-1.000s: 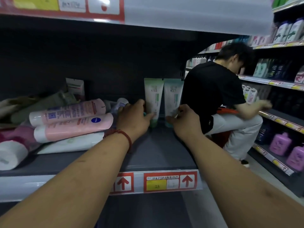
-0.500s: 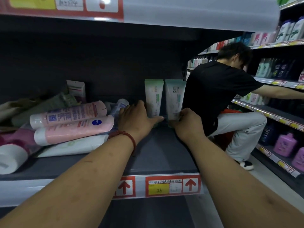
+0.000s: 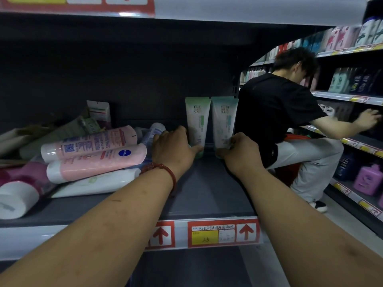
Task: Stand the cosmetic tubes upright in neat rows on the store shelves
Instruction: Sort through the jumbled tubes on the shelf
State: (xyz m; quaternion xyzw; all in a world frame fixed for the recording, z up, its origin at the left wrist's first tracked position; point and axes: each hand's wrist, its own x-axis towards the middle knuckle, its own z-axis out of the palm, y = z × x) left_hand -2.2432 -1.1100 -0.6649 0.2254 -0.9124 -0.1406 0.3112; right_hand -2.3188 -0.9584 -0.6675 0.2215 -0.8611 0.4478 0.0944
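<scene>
Through the head camera, two tubes stand cap-down at the back edge of the shelf [image 3: 207, 193], toward its right end: the green tube [image 3: 196, 121] and, touching it on the right, the teal tube [image 3: 223, 121]. The left hand [image 3: 174, 146] grips the green tube low down, thumb across its cap. The right hand [image 3: 238, 150] pinches the foot of the teal tube. The low holds are likely chosen because narrow caps tip easily and the bases must line up. Setting the pair far back probably starts a row and leaves room toward the front edge. Toward the left end lie the pink tubes [image 3: 95, 160] in a heap (none upright yet), close beside the left hand.
</scene>
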